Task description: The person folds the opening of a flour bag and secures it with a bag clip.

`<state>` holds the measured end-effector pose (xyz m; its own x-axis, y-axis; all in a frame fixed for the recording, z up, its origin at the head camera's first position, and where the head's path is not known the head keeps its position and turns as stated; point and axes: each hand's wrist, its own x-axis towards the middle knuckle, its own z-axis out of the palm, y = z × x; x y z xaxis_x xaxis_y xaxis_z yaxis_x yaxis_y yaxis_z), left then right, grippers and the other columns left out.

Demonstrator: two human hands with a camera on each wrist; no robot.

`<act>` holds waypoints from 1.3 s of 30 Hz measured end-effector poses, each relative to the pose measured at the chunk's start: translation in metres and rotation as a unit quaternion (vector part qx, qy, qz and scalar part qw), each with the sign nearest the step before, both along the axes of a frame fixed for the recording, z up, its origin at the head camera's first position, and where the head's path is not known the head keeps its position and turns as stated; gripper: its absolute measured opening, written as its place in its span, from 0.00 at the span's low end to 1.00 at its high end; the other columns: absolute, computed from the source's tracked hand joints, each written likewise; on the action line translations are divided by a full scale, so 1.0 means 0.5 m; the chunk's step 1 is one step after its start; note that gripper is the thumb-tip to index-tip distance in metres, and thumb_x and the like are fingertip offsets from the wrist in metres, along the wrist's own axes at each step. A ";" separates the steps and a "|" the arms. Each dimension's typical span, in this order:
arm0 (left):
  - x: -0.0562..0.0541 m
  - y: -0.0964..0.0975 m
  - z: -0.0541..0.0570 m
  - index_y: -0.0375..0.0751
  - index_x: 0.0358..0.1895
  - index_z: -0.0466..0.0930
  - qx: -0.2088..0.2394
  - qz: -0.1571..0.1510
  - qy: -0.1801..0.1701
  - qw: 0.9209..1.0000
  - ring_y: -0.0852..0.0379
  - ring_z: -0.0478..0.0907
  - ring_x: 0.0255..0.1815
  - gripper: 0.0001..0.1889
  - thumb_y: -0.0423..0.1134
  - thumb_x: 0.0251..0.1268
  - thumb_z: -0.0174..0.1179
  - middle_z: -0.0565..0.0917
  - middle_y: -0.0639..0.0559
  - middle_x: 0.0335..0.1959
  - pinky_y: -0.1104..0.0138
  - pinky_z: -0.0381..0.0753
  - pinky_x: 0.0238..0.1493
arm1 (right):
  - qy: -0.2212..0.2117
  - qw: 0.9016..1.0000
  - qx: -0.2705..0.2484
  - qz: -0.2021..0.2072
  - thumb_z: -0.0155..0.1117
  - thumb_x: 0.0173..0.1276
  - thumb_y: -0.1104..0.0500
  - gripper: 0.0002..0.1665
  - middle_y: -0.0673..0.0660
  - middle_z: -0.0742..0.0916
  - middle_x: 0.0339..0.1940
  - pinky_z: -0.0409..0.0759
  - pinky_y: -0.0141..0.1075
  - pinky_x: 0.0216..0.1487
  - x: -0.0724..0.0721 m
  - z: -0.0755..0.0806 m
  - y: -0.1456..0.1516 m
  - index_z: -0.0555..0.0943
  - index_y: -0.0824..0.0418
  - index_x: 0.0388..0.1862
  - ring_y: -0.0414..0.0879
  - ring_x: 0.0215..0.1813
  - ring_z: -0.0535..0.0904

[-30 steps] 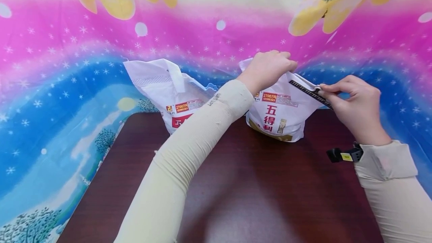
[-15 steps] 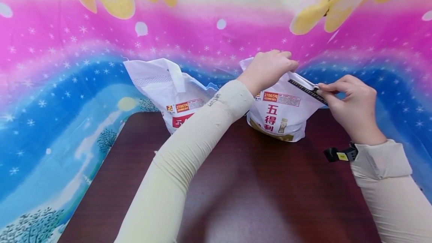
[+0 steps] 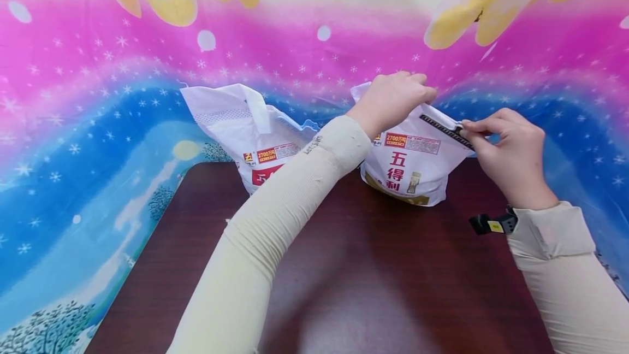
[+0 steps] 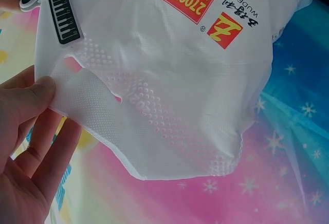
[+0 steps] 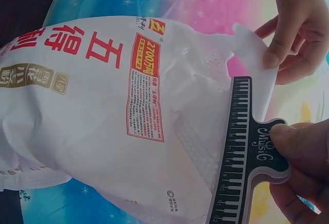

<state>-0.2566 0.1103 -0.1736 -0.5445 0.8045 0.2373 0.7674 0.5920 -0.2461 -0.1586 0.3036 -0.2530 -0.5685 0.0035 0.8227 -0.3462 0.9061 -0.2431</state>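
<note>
A white flour bag [image 3: 427, 160] with red print stands upright on the table's back right. My left hand [image 3: 390, 100] pinches the bag's top edge between thumb and fingers; the left wrist view shows the thumb [image 4: 45, 88] on the perforated white strip. My right hand [image 3: 516, 154] pinches the handle of a black bag clip [image 5: 234, 147] patterned with piano keys. The clip's long bar lies along the bag's upper edge, to the right of my left hand. In the right wrist view, the thumb [image 5: 288, 139] presses the clip's lettered handle.
A second white flour bag [image 3: 216, 108] stands at the left, partly hidden by my left forearm, with a light-blue scalloped piece [image 3: 308, 125] at its top. The dark wooden table [image 3: 344, 266] ends at a colourful printed cloth [image 3: 275, 53].
My right hand has shifted slightly left with the clip, whose right end now reaches less far past the bag. My left hand keeps its grip almost unmoved.
</note>
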 end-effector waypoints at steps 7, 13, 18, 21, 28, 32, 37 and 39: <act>0.001 -0.001 0.002 0.65 0.66 0.77 -0.001 0.003 0.005 1.000 0.62 0.75 0.63 0.18 0.42 0.80 0.52 0.78 0.61 0.63 0.66 0.77 0.61 | 0.008 1.000 0.003 -0.002 0.76 0.60 0.67 0.12 0.65 0.85 0.29 0.57 0.17 0.30 -0.001 0.000 -0.004 0.89 0.69 0.43 0.19 0.33 0.61; 0.002 -0.003 0.002 0.65 0.68 0.76 -0.006 0.006 0.000 1.000 0.61 0.74 0.64 0.19 0.42 0.80 0.52 0.77 0.61 0.64 0.65 0.77 0.61 | 0.002 1.000 0.004 -0.002 0.76 0.60 0.67 0.13 0.66 0.85 0.30 0.57 0.19 0.31 -0.001 -0.001 -0.008 0.89 0.69 0.44 0.36 0.31 0.71; 0.004 -0.006 -0.001 0.65 0.68 0.76 -0.002 0.005 -0.008 1.000 0.61 0.74 0.64 0.19 0.42 0.80 0.52 0.77 0.60 0.64 0.64 0.77 0.61 | -0.013 1.000 0.005 -0.002 0.76 0.61 0.67 0.15 0.66 0.85 0.32 0.57 0.20 0.32 0.005 -0.004 -0.009 0.88 0.69 0.47 0.54 0.34 0.77; 0.006 -0.006 -0.002 0.64 0.68 0.76 0.001 0.002 -0.007 1.000 0.61 0.74 0.64 0.19 0.43 0.79 0.53 0.77 0.60 0.64 0.65 0.77 0.61 | -0.019 1.000 0.007 -0.002 0.76 0.61 0.68 0.16 0.66 0.84 0.34 0.59 0.22 0.34 0.007 -0.005 -0.008 0.88 0.70 0.47 0.54 0.36 0.78; 0.010 -0.003 -0.003 0.65 0.68 0.75 0.002 0.001 -0.001 1.000 0.61 0.74 0.64 0.19 0.43 0.79 0.54 0.77 0.60 0.64 0.65 0.77 0.62 | -0.037 0.999 0.001 -0.006 0.76 0.61 0.67 0.17 0.66 0.84 0.36 0.61 0.21 0.37 0.009 -0.002 -0.004 0.87 0.71 0.49 0.55 0.40 0.79; 0.012 -0.001 -0.006 0.65 0.69 0.74 0.000 0.003 0.001 1.000 0.60 0.73 0.65 0.20 0.43 0.79 0.54 0.76 0.60 0.65 0.64 0.77 0.62 | -0.045 0.999 -0.004 -0.007 0.76 0.61 0.67 0.18 0.66 0.84 0.37 0.61 0.20 0.38 0.012 -0.002 -0.002 0.87 0.70 0.50 0.55 0.41 0.79; 0.014 0.001 -0.011 0.66 0.71 0.72 -0.006 0.007 0.008 1.000 0.60 0.71 0.68 0.22 0.44 0.79 0.54 0.75 0.60 0.68 0.63 0.76 0.64 | -0.047 0.999 -0.006 -0.006 0.77 0.60 0.67 0.19 0.66 0.84 0.38 0.60 0.22 0.39 0.015 -0.003 -0.002 0.86 0.70 0.51 0.56 0.42 0.79; 0.016 0.001 -0.013 0.66 0.71 0.72 -0.007 0.007 0.018 1.000 0.61 0.72 0.67 0.22 0.44 0.80 0.54 0.75 0.60 0.67 0.64 0.77 0.63 | -0.048 0.999 -0.005 -0.007 0.77 0.60 0.67 0.19 0.66 0.84 0.38 0.60 0.21 0.39 0.017 -0.004 -0.001 0.86 0.70 0.51 0.56 0.42 0.79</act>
<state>-0.2488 0.1110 -0.1800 -0.5468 0.8006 0.2451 0.7502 0.5985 -0.2811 -0.1502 0.3029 -0.2549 -0.6442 0.0207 0.7645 -0.3080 0.9080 -0.2841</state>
